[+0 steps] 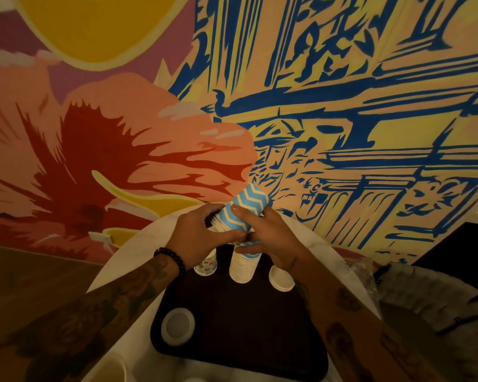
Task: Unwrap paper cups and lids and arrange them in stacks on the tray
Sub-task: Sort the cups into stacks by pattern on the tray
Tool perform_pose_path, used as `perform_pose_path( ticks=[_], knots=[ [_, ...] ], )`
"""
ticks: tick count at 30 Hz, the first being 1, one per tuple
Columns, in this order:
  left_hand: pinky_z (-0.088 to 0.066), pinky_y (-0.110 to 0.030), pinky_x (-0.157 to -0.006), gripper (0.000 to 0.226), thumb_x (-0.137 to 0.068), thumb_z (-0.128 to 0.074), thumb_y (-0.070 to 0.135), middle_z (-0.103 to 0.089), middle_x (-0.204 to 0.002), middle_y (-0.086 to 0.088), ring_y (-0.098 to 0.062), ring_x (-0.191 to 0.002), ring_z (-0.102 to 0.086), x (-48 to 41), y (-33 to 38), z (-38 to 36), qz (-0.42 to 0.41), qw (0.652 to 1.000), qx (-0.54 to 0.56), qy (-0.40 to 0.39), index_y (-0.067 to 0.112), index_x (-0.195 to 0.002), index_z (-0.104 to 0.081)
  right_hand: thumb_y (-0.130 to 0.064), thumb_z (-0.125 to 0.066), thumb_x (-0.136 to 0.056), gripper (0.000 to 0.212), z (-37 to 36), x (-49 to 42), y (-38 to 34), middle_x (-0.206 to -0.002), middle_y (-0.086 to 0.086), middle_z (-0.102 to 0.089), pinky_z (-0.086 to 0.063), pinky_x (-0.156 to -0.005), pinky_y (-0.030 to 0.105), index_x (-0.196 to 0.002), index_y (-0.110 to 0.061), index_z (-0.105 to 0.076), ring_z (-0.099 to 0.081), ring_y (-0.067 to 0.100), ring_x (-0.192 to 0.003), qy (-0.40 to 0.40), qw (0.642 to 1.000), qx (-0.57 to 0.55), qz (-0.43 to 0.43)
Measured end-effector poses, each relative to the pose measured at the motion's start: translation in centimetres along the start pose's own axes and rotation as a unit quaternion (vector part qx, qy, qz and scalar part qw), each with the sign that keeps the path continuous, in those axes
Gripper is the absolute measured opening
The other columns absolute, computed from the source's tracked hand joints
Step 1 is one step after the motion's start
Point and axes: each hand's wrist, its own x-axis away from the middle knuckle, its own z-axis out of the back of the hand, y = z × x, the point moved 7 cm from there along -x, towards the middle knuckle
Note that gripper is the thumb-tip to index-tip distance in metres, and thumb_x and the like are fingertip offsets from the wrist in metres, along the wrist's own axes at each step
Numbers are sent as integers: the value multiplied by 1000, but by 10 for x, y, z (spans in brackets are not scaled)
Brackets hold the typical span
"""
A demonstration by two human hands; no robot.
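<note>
Dark rectangular tray [246,326] lies near; above its far end, left grip [199,235] and right grip [273,244] both clasp a tilted blue-and-white zigzag paper cup stack [249,205].

Held cups [244,213]: light blue with white zigzag bands.
Cup stack [243,268]: white rims, topped by the same blue-and-white zigzag.
Small cup [206,267]: white with tiny multicoloured prints (too small to name).
Lids [178,325]: plain white.
Tray [240,334]: very dark brown, plain.
Bench [127,260]: white.
Bracelet [171,259]: black beads.
Wall mural [342,119]: yellow sun, red-and-salmon flower, blue linework on peach.
</note>
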Motion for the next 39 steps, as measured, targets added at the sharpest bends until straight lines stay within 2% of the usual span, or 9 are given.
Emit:
perform_pose_path(
  ticks=[6,11,14,17,22,25,29,33,39],
  knots=[
    [-48,-9,-82,58,-67,-89,38,-71,-108,16,5,-99,-64,0,-2,0,10,1000,4,-15,26,-119,-68,-29,-71,-93,24,4,9,-8,-113,2,-74,-63,-76,45,-114,-30,-59,-75,29,-93,-1,1000,-22,17],
    [-54,-18,-86,56,-66,-90,40,-73,-104,15,2,-96,-66,2,-7,2,16,1000,-7,-20,25,-116,-70,-36,-75,-88,31,15,8,-9,-113,-2,-73,-62,-71,35,-116,-27,-62,-73,20,-99,60,998,-4,35],
    [-55,-25,-88,51,-66,-90,41,-75,-100,16,1,-93,-68,3,-12,3,30,999,-5,-28,26,-111,-73,-37,-75,-88,21,23,4,-11,-99,-5,-76,-54,-60,24,-102,-23,-67,-73,13,-86,97,993,21,63],
    [-57,-28,-86,61,-62,-88,52,-75,-100,17,1,-93,-68,4,-18,6,46,998,-10,-31,27,-116,-72,-36,-74,-89,16,28,-1,-12,-91,-9,-76,-51,-59,25,-97,-24,-68,-71,12,-80,115,990,21,75],
    [-51,-15,-75,47,-67,-88,41,-73,-97,17,7,-86,-66,4,-36,19,87,996,-19,-4,27,-110,-71,-39,-79,-85,51,67,-4,-31,-108,5,-68,-49,-52,22,-122,-23,-48,-65,15,-65,251,955,10,159],
    [-45,-11,-67,48,-66,-86,46,-74,-95,13,3,-83,-66,1,-50,32,120,992,-32,26,23,-107,-74,-41,-82,-80,67,80,-5,-37,-114,1,-65,-58,-64,29,-131,-29,-41,-68,18,-85,275,935,96,204],
    [-48,-16,-66,43,-67,-86,46,-74,-90,11,-4,-82,-68,-3,-57,40,134,989,-36,43,22,-101,-74,-30,-85,-80,62,73,-12,-27,-107,-15,-59,-53,-81,19,-129,-20,-49,-59,-9,-93,232,927,213,205],
    [-55,-23,-76,54,-61,-83,53,-75,-94,11,-4,-86,-69,-3,-53,39,132,990,-23,39,21,-103,-75,-34,-85,-79,60,65,-26,5,-117,-4,-61,-49,-88,29,-125,-18,-51,-59,12,-104,202,923,284,164],
    [-57,-26,-79,59,-57,-80,60,-75,-96,13,0,-86,-68,-4,-44,35,115,993,-14,28,26,-104,-74,-38,-85,-78,69,63,-38,53,-130,6,-62,-54,-93,43,-131,-18,-46,-61,24,-112,161,922,344,70]
  ],
)
